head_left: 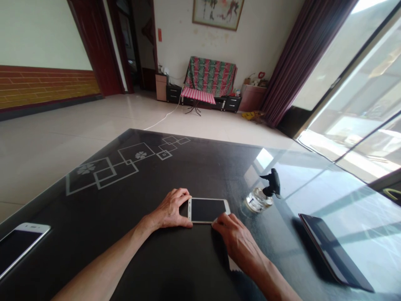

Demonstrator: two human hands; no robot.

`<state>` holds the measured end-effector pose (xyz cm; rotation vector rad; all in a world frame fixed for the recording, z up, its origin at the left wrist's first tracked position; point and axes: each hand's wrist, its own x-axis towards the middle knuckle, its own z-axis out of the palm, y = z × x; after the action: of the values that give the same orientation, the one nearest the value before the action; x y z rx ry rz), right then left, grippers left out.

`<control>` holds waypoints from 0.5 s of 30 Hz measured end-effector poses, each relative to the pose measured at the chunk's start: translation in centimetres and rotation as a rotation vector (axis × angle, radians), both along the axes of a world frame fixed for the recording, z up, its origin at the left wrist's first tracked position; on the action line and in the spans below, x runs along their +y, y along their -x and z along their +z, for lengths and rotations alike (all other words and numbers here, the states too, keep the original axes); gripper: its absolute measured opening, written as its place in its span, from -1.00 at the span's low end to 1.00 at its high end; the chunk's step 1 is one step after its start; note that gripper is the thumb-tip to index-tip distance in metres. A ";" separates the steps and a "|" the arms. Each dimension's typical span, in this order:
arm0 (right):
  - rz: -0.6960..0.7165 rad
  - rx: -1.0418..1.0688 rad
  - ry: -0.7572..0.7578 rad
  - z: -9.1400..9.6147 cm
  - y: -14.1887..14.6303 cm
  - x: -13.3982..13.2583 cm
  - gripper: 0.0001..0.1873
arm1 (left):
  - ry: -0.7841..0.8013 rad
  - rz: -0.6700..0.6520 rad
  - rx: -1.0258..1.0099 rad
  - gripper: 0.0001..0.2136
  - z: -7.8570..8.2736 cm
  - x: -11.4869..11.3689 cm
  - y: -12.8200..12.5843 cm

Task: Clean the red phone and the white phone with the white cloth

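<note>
A white-framed smartphone (208, 210) lies flat on the dark table, its black screen facing up. My left hand (171, 209) grips its left end, with the thumb at the near corner and the fingers at the far corner. My right hand (234, 236) is closed at the phone's near right corner, the fingers bunched on a cleaning cloth. A pale zigzag edge of this cloth (234, 265) shows beneath the hand; the rest is hidden. Just beyond my right hand stands a clear spray bottle (259, 200) with a black trigger head.
On the glossy black table (206, 167), another white phone (23, 244) lies at the left edge. A dark tablet-like device (335, 251) lies at the right. Across the tiled floor stand a striped stool (198, 95) and a cloth-covered television (211, 75). Windows are at the right.
</note>
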<state>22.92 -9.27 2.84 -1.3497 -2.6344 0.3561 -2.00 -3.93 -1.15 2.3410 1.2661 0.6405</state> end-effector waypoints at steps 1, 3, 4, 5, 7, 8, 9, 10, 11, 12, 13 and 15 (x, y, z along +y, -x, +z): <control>0.008 0.021 0.000 -0.2 -0.2 -0.2 -0.71 | 0.000 0.004 0.003 -0.31 0.0 0.0 0.0; 0.024 0.073 -0.010 -0.5 -0.4 -0.3 -0.68 | -0.005 0.009 0.006 -0.31 0.0 0.0 0.0; 0.021 0.101 -0.019 -0.6 -0.4 -0.3 -0.66 | -0.006 0.006 0.007 -0.31 0.1 -0.1 0.0; 0.008 0.128 -0.031 -0.6 -0.5 -0.3 -0.65 | -0.006 0.002 0.009 -0.31 0.1 -0.1 0.0; -0.028 0.172 -0.065 -0.6 -0.7 0.2 -0.64 | -0.003 -0.003 0.014 -0.32 0.2 -0.1 -0.1; -0.037 0.186 -0.080 -0.6 -0.8 0.5 -0.63 | 0.000 -0.002 0.017 -0.32 0.2 -0.2 -0.1; -0.027 0.191 -0.086 -0.5 -0.9 0.8 -0.64 | 0.000 0.003 0.018 -0.32 0.2 -0.2 -0.1; -0.001 0.190 -0.085 -0.4 -0.9 1.2 -0.65 | -0.002 0.008 0.018 -0.32 0.2 -0.2 -0.1; 0.036 0.182 -0.076 -0.3 -0.9 1.4 -0.66 | -0.005 0.011 0.016 -0.32 0.3 -0.2 -0.1; 0.075 0.171 -0.063 -0.2 -0.9 1.7 -0.67 | -0.008 0.011 0.013 -0.31 0.3 -0.3 -0.1; 0.109 0.157 -0.049 -0.1 -0.9 1.9 -0.68 | -0.011 0.007 0.010 -0.31 0.3 -0.3 -0.1; 0.162 0.134 -0.029 0.0 -1.0 2.2 -0.72 | -0.014 0.001 0.002 -0.31 0.4 -0.3 -0.2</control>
<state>23.87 -7.05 2.83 -1.0672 -2.6320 0.4126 -1.79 -4.26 -0.78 2.3533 1.2682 0.6492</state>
